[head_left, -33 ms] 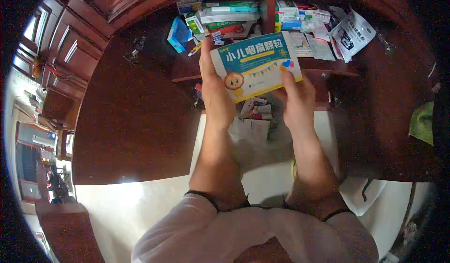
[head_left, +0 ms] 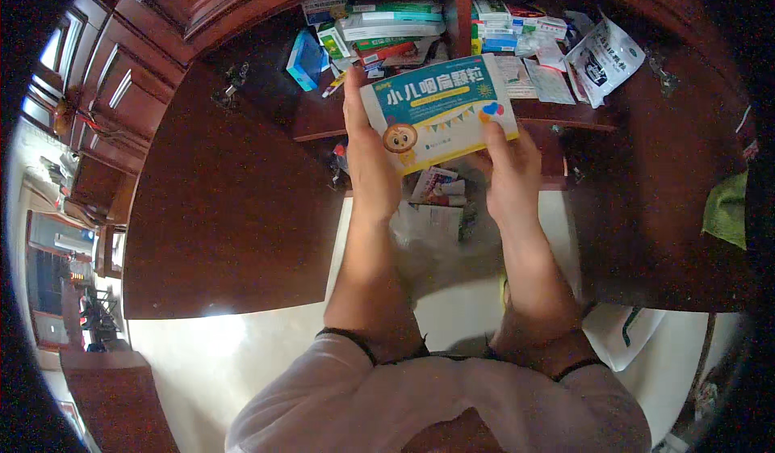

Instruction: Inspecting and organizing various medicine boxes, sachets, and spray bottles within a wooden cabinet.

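Between my hands is a medicine box, teal and white with a yellow edge and a cartoon lion face. It is tilted, its right end higher. My left hand grips the box's left end, thumb upright along the side. My right hand pinches the lower right corner, with the thumb on the printed front. The fingers behind the box are hidden. Beyond it, medicine packs lie stacked in an open cabinet compartment.
Dark wooden cabinet doors stand open at left and right. A white pouch leans at the right of the shelf. Below the box, a clear plastic bag holds small packs. A green cloth hangs at the far right.
The view has shifted very slightly. Both hands keep the same hold on the medicine box.
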Available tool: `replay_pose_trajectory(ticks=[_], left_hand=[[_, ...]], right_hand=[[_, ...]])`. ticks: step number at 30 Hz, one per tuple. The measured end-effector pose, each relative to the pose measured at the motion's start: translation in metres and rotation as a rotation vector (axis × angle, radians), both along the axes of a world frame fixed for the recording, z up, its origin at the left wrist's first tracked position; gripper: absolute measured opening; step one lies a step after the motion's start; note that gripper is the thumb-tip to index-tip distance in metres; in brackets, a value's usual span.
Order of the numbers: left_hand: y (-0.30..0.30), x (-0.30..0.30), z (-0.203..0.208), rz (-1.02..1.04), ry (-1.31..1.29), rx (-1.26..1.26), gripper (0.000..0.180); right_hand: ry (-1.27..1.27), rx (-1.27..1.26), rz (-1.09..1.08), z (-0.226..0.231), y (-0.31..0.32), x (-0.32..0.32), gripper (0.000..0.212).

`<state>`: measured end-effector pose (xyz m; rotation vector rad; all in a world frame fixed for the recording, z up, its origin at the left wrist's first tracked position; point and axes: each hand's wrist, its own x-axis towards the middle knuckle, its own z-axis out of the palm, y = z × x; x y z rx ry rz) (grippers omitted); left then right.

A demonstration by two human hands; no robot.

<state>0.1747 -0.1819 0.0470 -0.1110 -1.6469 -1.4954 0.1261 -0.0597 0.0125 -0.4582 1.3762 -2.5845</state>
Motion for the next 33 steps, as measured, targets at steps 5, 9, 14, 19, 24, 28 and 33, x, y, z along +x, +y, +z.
replay_pose_trajectory(ticks=[5, 9, 14, 19, 24, 28, 33], left_hand=[[-0.002, 0.008, 0.009, -0.368, 0.156, 0.171, 0.084], [0.005, 0.008, 0.005, -0.306, 0.097, -0.064, 0.106], [0.007, 0.003, 0.000, -0.137, -0.088, -0.204, 0.135], [0.004, 0.009, 0.006, -0.132, -0.023, -0.113, 0.111], [0.001, 0.010, 0.002, -0.231, 0.021, 0.012, 0.084], [0.006, 0.016, 0.001, -0.007, -0.080, 0.007, 0.077], [0.003, 0.021, 0.006, -0.193, -0.088, 0.179, 0.059]], right_hand=[[-0.362, -0.226, 0.205, -0.002, 0.002, -0.011, 0.038], [-0.581, -0.305, 0.505, -0.017, -0.013, -0.015, 0.044], [-0.509, -0.353, 0.708, -0.022, -0.008, -0.013, 0.049], [-0.620, -0.492, 0.875, -0.022, -0.007, -0.016, 0.050], [-0.426, -0.391, 0.605, -0.033, -0.009, -0.019, 0.037], [-0.276, -0.372, 0.610, -0.036, -0.014, -0.017, 0.041], [-0.486, -0.241, 0.410, -0.022, -0.012, -0.015, 0.040]])
